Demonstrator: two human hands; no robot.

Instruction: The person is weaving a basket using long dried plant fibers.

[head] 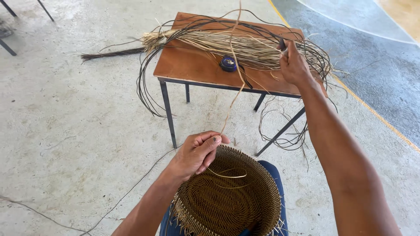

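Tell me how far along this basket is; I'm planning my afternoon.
The woven basket already has a full base and raised wall. In hand: the left hand pinches a pale strand at the rim, while the right hand reaches the fibre bundle on the small table. Loose ends bristle along the rim, so weaving remains.
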